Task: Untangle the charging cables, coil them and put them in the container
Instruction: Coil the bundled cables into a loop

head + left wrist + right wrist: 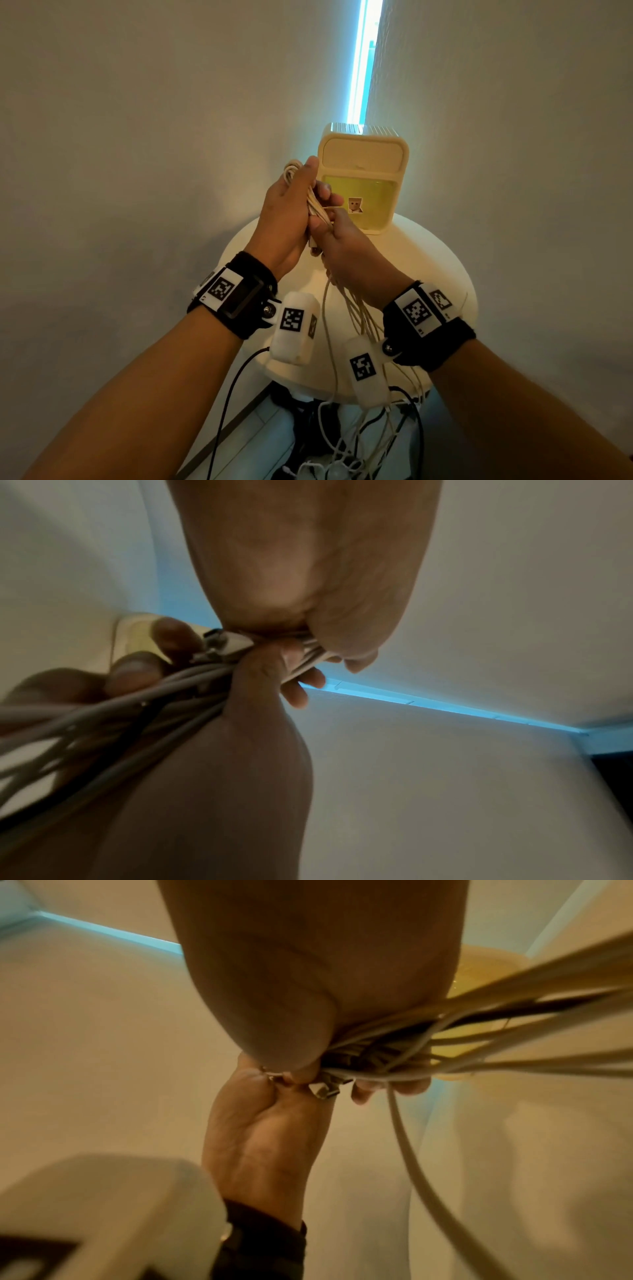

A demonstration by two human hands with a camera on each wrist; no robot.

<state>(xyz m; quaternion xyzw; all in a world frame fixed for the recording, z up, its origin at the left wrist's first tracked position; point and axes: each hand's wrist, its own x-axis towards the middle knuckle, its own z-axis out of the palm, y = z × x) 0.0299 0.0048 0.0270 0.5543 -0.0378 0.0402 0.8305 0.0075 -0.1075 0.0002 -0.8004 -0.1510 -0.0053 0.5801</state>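
Note:
Both hands hold one bundle of white charging cables (317, 209) above a round white table (445, 274). My left hand (308, 192) grips the bundle's upper part, and a loop (290, 169) sticks out above its fingers. My right hand (330, 228) grips the same bundle just below. Several loose strands (358, 318) hang from the hands past the table's front edge. A metal USB plug (219, 642) pokes out between the hands, and the plug (325, 1089) also shows from the right wrist. The cream container (363, 178) with a yellow front stands just behind the hands.
The table stands in a corner between two pale walls, with a strip of blue light (363, 58) in the corner. Below the table's front edge, white and black cable ends lie tangled on the floor (342, 452). A black lead (229, 394) hangs from my left wrist.

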